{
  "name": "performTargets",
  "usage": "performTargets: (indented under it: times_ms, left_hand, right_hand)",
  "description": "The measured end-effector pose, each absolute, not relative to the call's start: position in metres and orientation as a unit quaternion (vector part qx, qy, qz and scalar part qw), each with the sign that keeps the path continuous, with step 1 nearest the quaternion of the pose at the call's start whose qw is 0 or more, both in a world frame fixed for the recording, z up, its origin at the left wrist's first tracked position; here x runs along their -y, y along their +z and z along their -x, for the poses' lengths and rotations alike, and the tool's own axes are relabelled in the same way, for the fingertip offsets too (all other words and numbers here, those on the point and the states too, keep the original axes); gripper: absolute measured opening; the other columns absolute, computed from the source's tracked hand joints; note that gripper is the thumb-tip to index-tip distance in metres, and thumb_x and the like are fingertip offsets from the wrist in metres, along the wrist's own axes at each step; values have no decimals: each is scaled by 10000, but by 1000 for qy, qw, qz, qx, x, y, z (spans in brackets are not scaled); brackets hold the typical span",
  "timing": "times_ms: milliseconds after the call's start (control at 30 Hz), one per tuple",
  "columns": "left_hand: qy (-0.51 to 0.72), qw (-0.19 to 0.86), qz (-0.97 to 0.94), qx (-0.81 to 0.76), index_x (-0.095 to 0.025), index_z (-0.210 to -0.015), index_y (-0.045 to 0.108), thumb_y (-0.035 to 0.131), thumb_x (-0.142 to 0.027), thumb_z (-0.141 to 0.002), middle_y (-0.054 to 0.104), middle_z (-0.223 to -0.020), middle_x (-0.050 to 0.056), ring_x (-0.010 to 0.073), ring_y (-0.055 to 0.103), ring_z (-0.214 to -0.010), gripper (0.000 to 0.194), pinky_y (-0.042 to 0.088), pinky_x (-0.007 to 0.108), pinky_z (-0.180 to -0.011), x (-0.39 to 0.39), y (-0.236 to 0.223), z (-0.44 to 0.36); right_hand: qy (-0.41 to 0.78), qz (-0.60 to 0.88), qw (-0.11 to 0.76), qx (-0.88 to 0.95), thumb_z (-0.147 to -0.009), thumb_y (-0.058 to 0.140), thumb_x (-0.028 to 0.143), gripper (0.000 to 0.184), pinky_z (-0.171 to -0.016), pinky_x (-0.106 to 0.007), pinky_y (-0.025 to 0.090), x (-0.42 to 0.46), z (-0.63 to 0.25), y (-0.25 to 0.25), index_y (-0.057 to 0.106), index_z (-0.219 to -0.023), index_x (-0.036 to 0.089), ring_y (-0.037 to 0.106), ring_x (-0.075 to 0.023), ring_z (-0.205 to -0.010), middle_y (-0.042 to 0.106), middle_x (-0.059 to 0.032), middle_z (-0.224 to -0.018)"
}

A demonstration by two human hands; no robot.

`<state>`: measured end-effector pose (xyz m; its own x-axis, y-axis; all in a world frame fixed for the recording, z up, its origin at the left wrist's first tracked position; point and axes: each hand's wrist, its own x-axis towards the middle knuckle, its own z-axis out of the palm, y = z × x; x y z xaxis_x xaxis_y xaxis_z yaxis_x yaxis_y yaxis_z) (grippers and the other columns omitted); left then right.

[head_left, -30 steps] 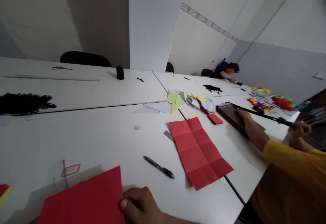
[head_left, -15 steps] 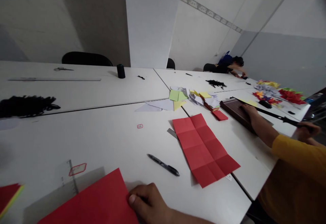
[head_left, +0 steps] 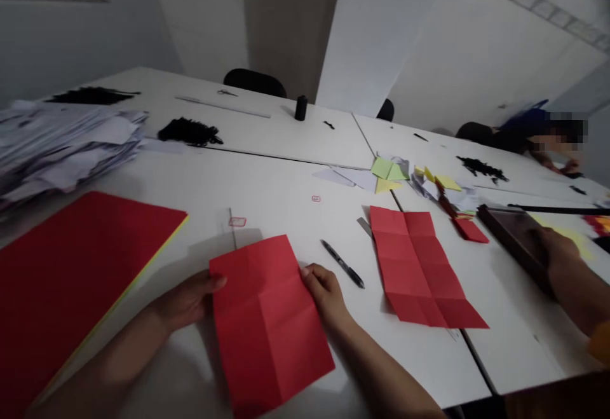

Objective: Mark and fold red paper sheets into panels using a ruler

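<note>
A creased red paper sheet (head_left: 267, 323) lies on the white table (head_left: 267, 190) in front of me. My left hand (head_left: 188, 299) grips its left edge, thumb on top. My right hand (head_left: 324, 288) pinches its right edge near the top corner. A black pen (head_left: 342, 264) lies just right of my right hand. Further right lies a second red sheet (head_left: 422, 267), unfolded and creased into squares.
A stack of red paper (head_left: 71, 266) lies at left, with a pile of white sheets (head_left: 61, 145) behind it. A co-worker's hand (head_left: 555, 250) rests on a dark paper cutter (head_left: 515, 234) at right. Coloured paper scraps (head_left: 410, 177) and black scraps (head_left: 188, 131) lie farther back.
The view has swung left and down. Both my hands are now in sight holding the creased red sheet; earlier only my right hand showed at its edge.
</note>
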<state>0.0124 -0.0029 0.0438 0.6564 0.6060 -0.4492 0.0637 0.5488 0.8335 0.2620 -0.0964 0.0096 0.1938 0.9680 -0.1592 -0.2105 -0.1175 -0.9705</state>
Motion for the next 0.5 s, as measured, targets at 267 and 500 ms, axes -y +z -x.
performTargets:
  times_ms: [267, 500]
  left_hand:
    - [182, 809, -436, -350, -164, -977, 702, 820, -350, -645, 743, -959, 90, 285, 667, -995, 399, 520, 374, -840, 12, 49, -19]
    - [255, 793, -419, -362, -190, -1096, 670, 771, -353, -733, 713, -1080, 98, 266, 675, -973, 411, 535, 364, -815, 40, 73, -30]
  right_hand:
    - [497, 541, 550, 398, -823, 599, 536, 388, -542, -230, 302, 103, -268, 19, 579, -694, 170, 394, -102, -572, 488, 34, -622]
    - [408, 567, 557, 450, -832, 547, 578, 414, -565, -256, 348, 106, -267, 25, 605, -716, 184, 456, -145, -625, 549, 2, -672]
